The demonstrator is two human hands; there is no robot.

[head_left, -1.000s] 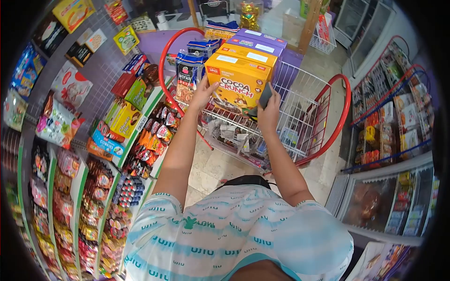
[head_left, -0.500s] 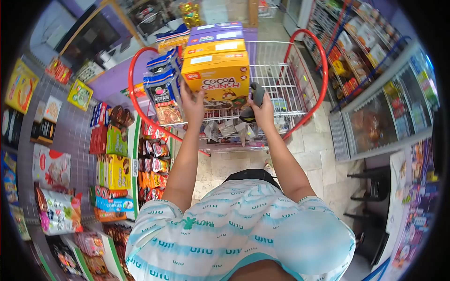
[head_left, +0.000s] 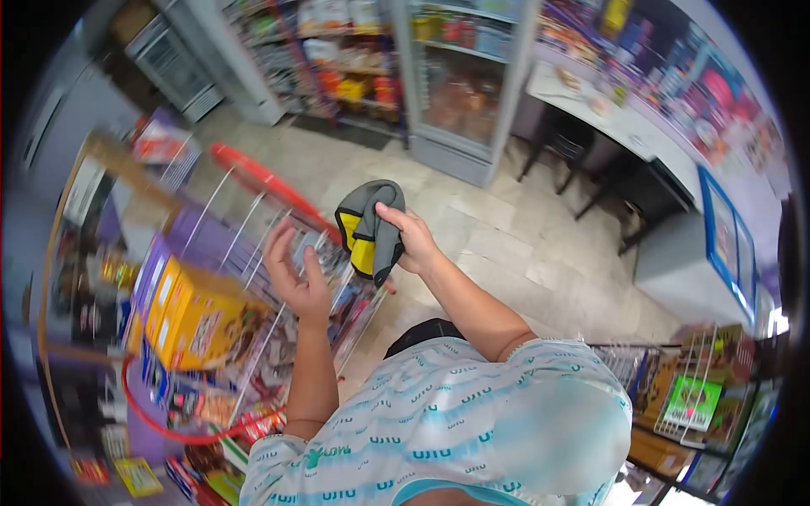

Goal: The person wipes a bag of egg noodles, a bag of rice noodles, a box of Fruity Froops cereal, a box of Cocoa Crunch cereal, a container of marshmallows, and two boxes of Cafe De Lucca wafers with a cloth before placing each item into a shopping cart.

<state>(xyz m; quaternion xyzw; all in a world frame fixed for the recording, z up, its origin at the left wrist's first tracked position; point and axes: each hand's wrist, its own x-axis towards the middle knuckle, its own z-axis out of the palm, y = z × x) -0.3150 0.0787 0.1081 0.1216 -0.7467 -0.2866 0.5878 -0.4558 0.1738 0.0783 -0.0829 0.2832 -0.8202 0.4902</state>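
My right hand is closed on a folded grey and yellow cloth item, held up in front of me. Close by on its left, my left hand is empty, fingers apart and slightly curled, over the side of the white wire cart with red rims. Yellow Cocoa Crunch boxes sit in the cart at the left, next to a purple box. Snack packs lie near the boxes, partly blurred.
A glass-door fridge and stocked shelves stand ahead. Dark chairs are by a white counter on the right. A blue-edged white freezer and a wire rack are at the far right.
The view has turned right, so the cart now appears at the left. My left hand has let go of the boxes, and my right hand has moved away from them with the cloth item.
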